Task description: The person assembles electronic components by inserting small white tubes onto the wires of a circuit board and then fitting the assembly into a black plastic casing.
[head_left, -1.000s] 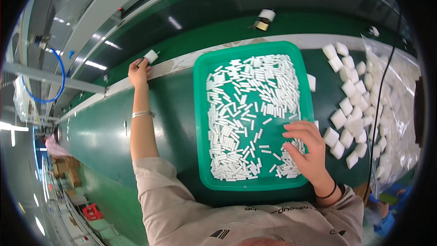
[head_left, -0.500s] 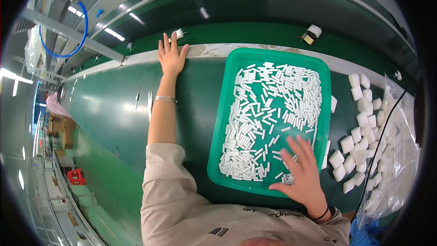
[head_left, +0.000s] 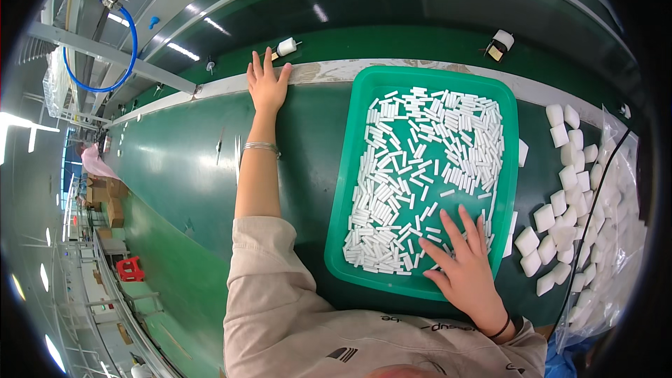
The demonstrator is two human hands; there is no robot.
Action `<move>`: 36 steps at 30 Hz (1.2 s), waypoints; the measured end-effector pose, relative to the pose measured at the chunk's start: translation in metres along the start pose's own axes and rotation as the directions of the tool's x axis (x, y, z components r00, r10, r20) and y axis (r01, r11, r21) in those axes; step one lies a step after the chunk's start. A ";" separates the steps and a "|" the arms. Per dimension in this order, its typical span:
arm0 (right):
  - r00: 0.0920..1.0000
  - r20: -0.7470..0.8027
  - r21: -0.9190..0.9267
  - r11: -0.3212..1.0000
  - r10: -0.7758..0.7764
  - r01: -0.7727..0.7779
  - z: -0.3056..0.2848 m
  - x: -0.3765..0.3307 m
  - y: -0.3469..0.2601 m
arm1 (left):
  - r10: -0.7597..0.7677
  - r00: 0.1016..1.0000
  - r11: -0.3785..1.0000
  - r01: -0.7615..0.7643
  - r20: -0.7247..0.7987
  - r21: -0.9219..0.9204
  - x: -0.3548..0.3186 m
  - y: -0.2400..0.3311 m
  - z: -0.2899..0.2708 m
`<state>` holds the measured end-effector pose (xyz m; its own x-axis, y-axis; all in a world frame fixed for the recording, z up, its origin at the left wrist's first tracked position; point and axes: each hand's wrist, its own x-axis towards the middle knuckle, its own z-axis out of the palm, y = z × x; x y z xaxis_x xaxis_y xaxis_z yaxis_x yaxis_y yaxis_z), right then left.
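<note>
My right hand [head_left: 465, 273] is over the near right part of a green plastic tray [head_left: 339, 203], fingers spread and pointing away from me. Its fingertips are among or just above short white sticks [head_left: 381, 199], and nothing shows in its grip. The sticks lie loose in the tray, densest along the left side and far right. My left hand [head_left: 267, 91] stretches forward, fingers apart, onto the pale ledge [head_left: 318, 72] behind the table. Just beyond its fingertips lies a small device with a white cylindrical body [head_left: 287, 47] on the green belt.
Soft white blocks [head_left: 544, 218] and a clear plastic bag [head_left: 607, 238] of them lie right of the tray, crossed by a black cable [head_left: 591, 213]. A second white-and-black device [head_left: 499, 45] sits on the belt. Thin tools [head_left: 219, 147] rest left of my forearm.
My right hand has shifted slightly, its thumb and fingers closer together and less blurred. The whole view has moved a little; my left hand stays at the ledge.
</note>
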<state>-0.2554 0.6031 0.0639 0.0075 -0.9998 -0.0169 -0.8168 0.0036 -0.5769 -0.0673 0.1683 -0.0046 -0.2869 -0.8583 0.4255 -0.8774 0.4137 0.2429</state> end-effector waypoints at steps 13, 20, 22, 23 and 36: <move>0.961 -0.277 0.052 0.999 0.007 0.008 0.012 -0.001 0.009 | 0.034 0.999 0.999 -0.034 -0.009 -0.020 0.004 -0.011 0.007; 0.924 -0.350 0.302 0.952 0.154 -0.044 0.005 0.002 0.010 | -0.209 0.969 0.953 0.232 -0.129 0.196 0.042 -0.066 0.014; 0.911 -0.359 0.357 0.932 0.204 -0.068 0.002 0.004 0.008 | -0.304 0.942 0.907 0.332 -0.143 0.259 0.053 -0.088 0.011; 0.898 -0.361 0.412 0.907 0.252 -0.089 0.002 0.004 0.008 | -0.346 0.927 0.883 0.374 -0.145 0.283 0.058 -0.097 0.010; 0.861 -0.382 0.505 0.856 0.337 -0.112 -0.006 0.004 0.007 | -0.444 0.895 0.774 0.361 -0.040 -0.520 0.096 -0.145 -0.017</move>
<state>-0.2647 0.5987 0.0643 -0.4893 -0.8661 0.1025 -0.4090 0.1241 -0.9040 0.0387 0.0314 0.0156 0.1483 -0.9400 0.3074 -0.5831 0.1680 0.7949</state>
